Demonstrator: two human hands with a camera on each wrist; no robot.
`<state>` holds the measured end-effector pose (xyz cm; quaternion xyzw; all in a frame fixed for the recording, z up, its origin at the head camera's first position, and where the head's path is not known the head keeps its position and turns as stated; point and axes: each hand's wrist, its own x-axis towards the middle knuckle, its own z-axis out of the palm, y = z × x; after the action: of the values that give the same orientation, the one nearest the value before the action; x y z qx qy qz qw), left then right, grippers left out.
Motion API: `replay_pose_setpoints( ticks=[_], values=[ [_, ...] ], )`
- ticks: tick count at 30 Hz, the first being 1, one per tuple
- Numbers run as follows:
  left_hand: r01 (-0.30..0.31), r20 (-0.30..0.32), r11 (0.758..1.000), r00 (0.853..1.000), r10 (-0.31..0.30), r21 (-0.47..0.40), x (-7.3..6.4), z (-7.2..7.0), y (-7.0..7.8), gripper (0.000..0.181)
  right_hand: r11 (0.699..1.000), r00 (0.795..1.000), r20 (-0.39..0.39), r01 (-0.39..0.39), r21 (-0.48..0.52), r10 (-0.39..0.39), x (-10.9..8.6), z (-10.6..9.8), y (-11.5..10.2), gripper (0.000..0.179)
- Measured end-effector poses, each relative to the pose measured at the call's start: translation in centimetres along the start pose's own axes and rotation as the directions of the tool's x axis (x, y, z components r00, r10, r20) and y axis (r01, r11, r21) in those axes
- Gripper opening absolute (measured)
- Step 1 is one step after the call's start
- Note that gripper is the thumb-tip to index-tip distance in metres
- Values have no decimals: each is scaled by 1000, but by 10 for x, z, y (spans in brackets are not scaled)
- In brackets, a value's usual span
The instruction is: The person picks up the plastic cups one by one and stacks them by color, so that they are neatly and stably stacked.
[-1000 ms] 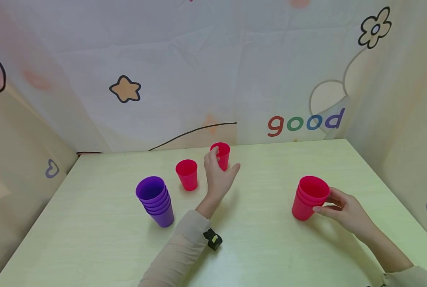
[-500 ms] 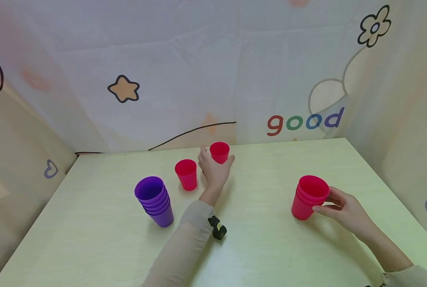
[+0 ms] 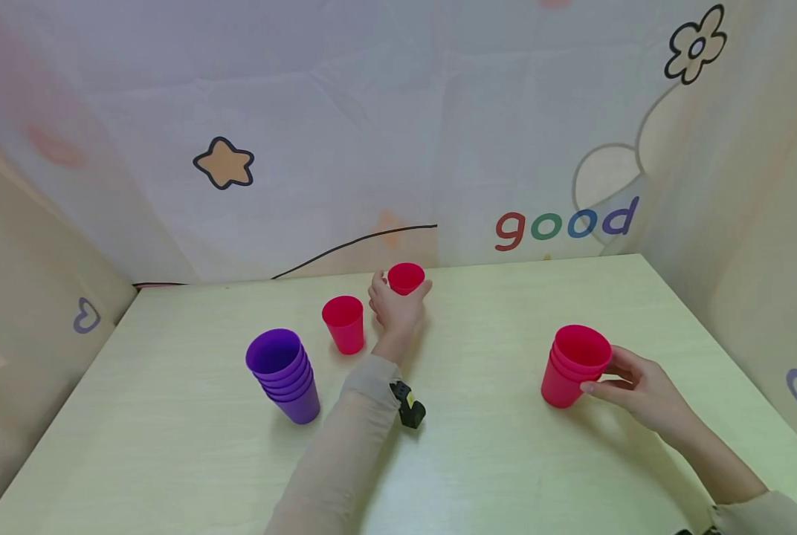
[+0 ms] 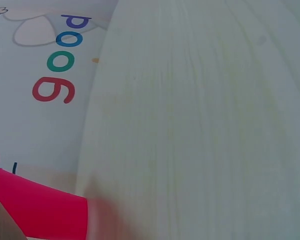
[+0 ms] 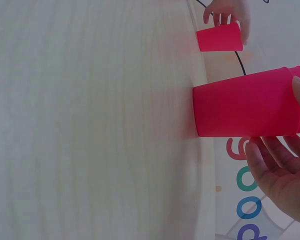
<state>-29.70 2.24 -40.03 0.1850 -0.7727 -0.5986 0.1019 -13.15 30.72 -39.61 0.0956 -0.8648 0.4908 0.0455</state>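
At the back of the table, my left hand [image 3: 395, 310] is around a red cup [image 3: 405, 281], thumb on its right and fingers on its left. The right wrist view shows that cup [image 5: 219, 38] with fingers along its sides; part of it [image 4: 47, 210] fills a corner of the left wrist view. On the right, my right hand [image 3: 647, 392] grips a stack of nested red cups [image 3: 564, 375] by its right side, thumb in front. That stack [image 5: 240, 107] stands upright. Another red cup [image 3: 345, 327] stands alone, just left of my left hand.
A stack of nested purple cups [image 3: 288, 379] leans slightly, left of my left forearm. The pale table [image 3: 472, 461] ends at a printed cloth backdrop [image 3: 345, 148] behind the far cup, with more cloth at both sides.
My left hand has shifted slightly left and further back, and its thumb and fingers have come around the far red cup. My right hand keeps hold of its stack.
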Motion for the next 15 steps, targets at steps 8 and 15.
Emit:
replay_pose_setpoints(
  ticks=[8, 15],
  values=[
    [-31, 1, 999, 1000, 31, 11, 1, 0, -3, 78, 1000, 1000, 1, 11, 11, -11, 0, 0, 2, 51],
    [-54, 14, 998, 998, 55, -8, 1, 1, -4, 73, 1000, 1000, 3, -3, 7, 3, 0, -1, 1, 52]
  ],
)
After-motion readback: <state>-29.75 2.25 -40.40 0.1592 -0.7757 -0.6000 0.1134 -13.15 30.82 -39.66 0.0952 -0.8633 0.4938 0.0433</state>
